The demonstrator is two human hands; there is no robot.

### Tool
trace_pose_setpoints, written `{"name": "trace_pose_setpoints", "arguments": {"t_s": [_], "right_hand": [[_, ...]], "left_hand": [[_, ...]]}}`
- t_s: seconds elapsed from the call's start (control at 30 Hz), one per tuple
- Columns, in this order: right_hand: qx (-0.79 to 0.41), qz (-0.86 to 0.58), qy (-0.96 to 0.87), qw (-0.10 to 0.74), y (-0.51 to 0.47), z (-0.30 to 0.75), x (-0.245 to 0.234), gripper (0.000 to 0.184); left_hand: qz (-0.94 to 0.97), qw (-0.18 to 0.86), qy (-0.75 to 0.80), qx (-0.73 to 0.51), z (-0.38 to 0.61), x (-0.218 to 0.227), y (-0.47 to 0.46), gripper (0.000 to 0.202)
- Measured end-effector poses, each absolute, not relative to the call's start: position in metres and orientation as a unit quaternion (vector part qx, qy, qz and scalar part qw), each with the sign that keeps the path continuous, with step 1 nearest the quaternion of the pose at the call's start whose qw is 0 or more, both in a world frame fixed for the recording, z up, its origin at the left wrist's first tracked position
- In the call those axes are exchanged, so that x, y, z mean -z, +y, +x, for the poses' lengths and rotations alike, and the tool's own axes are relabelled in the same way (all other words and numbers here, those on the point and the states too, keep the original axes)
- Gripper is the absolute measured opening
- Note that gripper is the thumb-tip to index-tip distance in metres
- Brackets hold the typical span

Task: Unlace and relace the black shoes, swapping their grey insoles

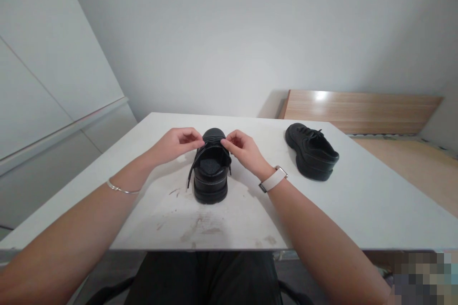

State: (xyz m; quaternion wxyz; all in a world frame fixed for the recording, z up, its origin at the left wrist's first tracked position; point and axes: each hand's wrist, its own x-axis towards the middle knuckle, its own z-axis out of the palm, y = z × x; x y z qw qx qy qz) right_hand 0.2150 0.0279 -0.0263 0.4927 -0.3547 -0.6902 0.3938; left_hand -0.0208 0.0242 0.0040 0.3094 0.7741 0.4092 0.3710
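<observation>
A black lace-up shoe (211, 183) stands on the white table in front of me, its heel towards me and its toe pointing away. My left hand (181, 144) is at the left side of its lacing, thumb and fingertips pinched together on the shoelace (191, 174). One loose lace end hangs down the shoe's left side. On the opposite side my right hand (243, 147) pinches the lacing too, thumb against fingers. A second black shoe (312, 152), its laces tied, rests farther right, apart from both hands.
The white table (358, 200) has brownish smudges near its front edge. A pale wall rises behind it. White panels (43, 81) slope at the left. At the right stands a wooden headboard (358, 109) beside a light wooden surface (408, 162).
</observation>
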Motion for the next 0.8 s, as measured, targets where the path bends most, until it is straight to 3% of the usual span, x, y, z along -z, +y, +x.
{"name": "trace_pose_setpoints", "arguments": {"t_s": [0.47,0.6,0.7,0.8], "right_hand": [[-0.515,-0.300,-0.624,0.505,0.025,0.211,0.028,0.032],[-0.486,-0.313,-0.639,0.509,0.026,0.210,0.029,0.029],[-0.413,-0.340,-0.670,0.514,0.025,0.207,0.031,0.024],[-0.328,-0.357,-0.697,0.529,0.021,0.204,0.031,0.019]], "left_hand": [[0.783,0.318,0.385,-0.371,-0.016,-0.003,0.021,0.026],[0.813,0.234,0.387,-0.366,-0.013,-0.001,0.019,0.023],[0.834,0.142,0.391,-0.364,-0.010,0.002,0.016,0.019],[0.827,0.115,0.401,-0.376,-0.007,0.003,0.013,0.017]]}}
